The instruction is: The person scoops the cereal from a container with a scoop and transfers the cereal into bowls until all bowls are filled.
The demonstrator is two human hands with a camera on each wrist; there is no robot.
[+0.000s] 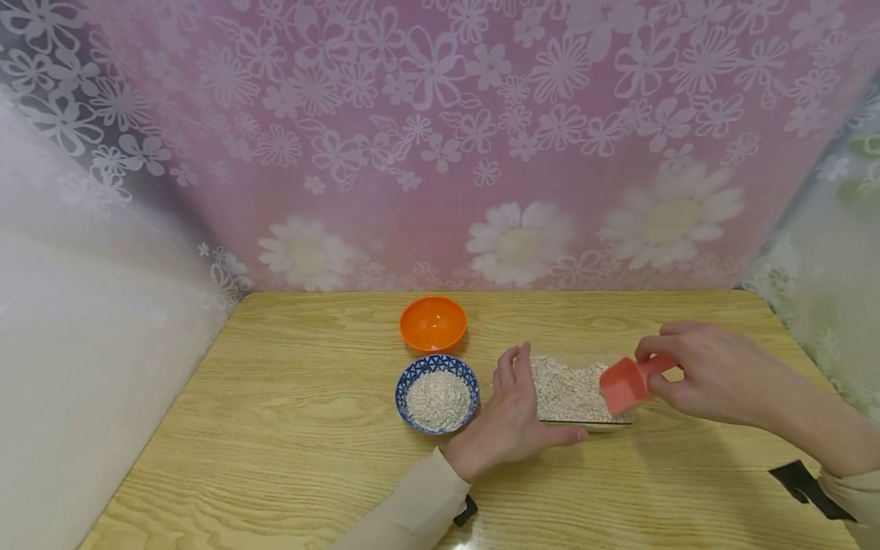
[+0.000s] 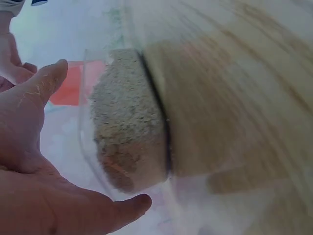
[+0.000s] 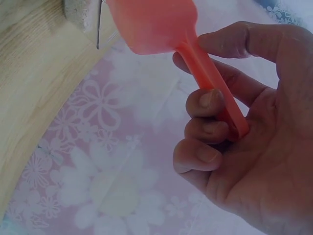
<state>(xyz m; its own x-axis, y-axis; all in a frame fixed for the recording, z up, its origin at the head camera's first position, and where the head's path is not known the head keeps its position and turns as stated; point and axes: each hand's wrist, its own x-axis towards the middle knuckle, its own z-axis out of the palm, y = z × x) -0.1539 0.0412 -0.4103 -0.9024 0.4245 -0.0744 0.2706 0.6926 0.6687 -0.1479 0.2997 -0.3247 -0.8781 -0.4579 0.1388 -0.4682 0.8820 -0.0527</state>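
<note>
My right hand [image 1: 715, 374] grips the handle of a pink scoop [image 1: 624, 386]. The scoop's bowl sits at the right end of a clear rectangular container [image 1: 591, 427] holding pale, oat-like flakes [image 1: 567, 391]. In the right wrist view, fingers curl round the scoop handle [image 3: 215, 85] with the thumb near its neck. My left hand [image 1: 505, 416] stands spread at the container's left end, thumb stretched along the near side; the left wrist view shows its fingers straight beside the clear wall. Left of that hand, a blue-and-white patterned bowl [image 1: 403, 405] holds similar flakes [image 1: 438, 399].
An orange bowl [image 1: 433, 325] stands just behind the patterned bowl. Everything is on a wood-grain table [image 1: 289, 428]. A pink floral curtain [image 1: 412, 153] hangs along the back edge, with pale sheets [image 1: 89, 305] at both sides.
</note>
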